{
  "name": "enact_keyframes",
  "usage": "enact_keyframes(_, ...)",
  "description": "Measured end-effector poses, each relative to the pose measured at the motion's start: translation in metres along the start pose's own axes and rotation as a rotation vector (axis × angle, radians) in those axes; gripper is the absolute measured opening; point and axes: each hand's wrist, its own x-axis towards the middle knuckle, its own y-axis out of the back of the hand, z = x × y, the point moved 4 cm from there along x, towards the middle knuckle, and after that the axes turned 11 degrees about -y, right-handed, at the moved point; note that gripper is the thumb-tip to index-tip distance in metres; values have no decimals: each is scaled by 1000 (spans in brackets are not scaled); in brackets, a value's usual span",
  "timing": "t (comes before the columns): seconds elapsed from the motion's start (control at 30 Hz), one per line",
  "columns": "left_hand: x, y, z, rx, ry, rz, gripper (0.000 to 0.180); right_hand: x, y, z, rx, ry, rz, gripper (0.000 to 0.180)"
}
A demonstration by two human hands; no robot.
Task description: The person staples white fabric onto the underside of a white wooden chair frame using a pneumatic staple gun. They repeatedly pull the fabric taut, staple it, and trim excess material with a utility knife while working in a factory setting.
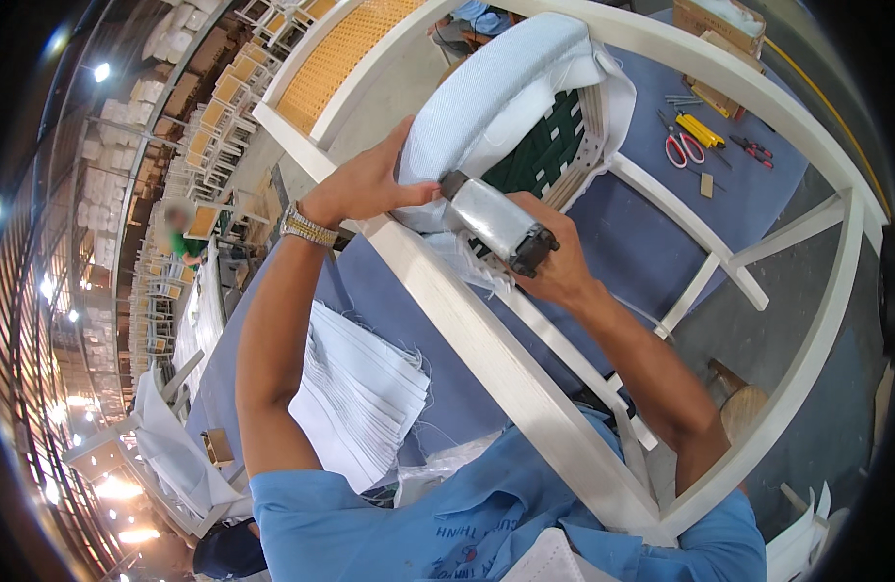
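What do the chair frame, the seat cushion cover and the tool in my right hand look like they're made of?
Chair frame: likely wood, painted matte white; solid square-edged rails.
Seat cushion cover: woven fabric, pale blue, with visible weave texture; green webbing straps show underneath.
Tool in the right hand: apparently bare grey metal body with dull sheen and a black end, probably plastic.

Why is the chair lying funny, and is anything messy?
The white chair frame lies tipped over on the blue table while both hands work its cushion. Frayed white fabric lies loose beside it.
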Motion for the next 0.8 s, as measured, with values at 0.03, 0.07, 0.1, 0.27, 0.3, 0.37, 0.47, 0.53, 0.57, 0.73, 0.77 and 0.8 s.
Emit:
enact_keyframes(0.03, 0, -3, -1, 17, -6, 11, 106, -2, -2, 1, -6, 1, -5, 52)
enact_keyframes(0.07, 0, -6, -2, 33, -13, 22, 105, -4, -4, 2, -12, 2, -8, 52)
enact_keyframes(0.1, 0, -7, -2, 54, -23, 35, 104, -4, -4, 2, -19, 7, -11, 53)
enact_keyframes(0.27, 0, -14, -15, 181, 11, 76, 109, -2, -5, 2, -44, 11, -40, 57)
enact_keyframes(0.3, -1, -15, -16, 223, 9, 89, 110, -2, -7, 1, -38, 10, -48, 57)
enact_keyframes(0.37, 1, -17, -17, 193, 43, 72, 111, -3, -6, -1, -55, -7, -49, 57)
enact_keyframes(0.47, 4, -17, -14, 208, -17, 69, 115, -6, -8, 3, -70, 1, -10, 57)
enact_keyframes(0.53, 3, -18, -15, 236, -26, 63, 119, -7, -10, 2, -74, 1, -8, 57)
enact_keyframes(0.57, 2, -20, -16, 247, 1, 53, 120, -8, -9, 0, -76, -8, -22, 58)
enact_keyframes(0.73, 3, -17, -6, 264, 95, 0, 120, -6, -11, 5, -63, -3, -70, 60)
enact_keyframes(0.77, 1, -16, -7, 259, 72, -5, 121, -7, -11, 5, -42, -11, -78, 61)
enact_keyframes(0.8, 1, -11, -4, 258, 46, -7, 122, -5, -11, 5, -23, -14, -83, 61)
